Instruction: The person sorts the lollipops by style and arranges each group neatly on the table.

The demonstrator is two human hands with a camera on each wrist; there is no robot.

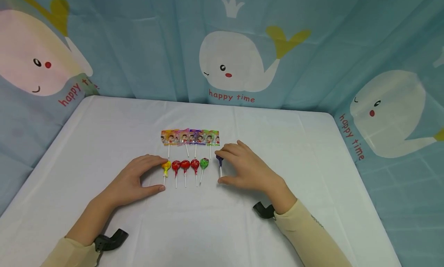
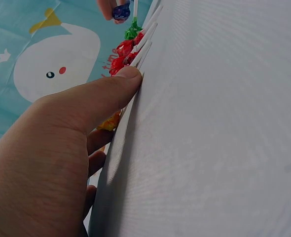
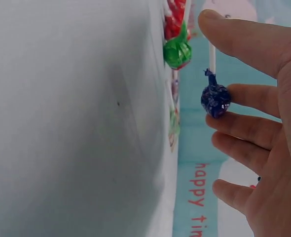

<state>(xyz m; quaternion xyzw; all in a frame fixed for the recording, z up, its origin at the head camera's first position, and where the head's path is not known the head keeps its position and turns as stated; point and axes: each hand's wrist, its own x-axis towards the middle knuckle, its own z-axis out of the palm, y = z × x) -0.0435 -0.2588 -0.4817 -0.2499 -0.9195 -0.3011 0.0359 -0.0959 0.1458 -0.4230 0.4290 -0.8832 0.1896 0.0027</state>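
Observation:
In the head view my left hand (image 1: 130,180) spans a yellow lollipop (image 1: 166,166) lengthwise, its forefinger at the candy and thumb at the stick's end. In the left wrist view the thumb hides much of that lollipop. My right hand (image 1: 244,166) holds a dark blue lollipop (image 1: 219,159) between thumb and fingers, raised off the table in the right wrist view, candy end (image 3: 216,100) against the fingers. Between the hands lie three red lollipops (image 1: 185,165) and a green lollipop (image 1: 204,163) in a row, sticks toward me.
Behind that row, several lollipops in flat printed wrappers (image 1: 184,137) lie side by side, sticks toward me. A white cloth covers the table (image 1: 208,228). Blue whale-print curtains (image 1: 149,47) stand along its back and sides. Black devices (image 1: 111,240) sit at both wrists.

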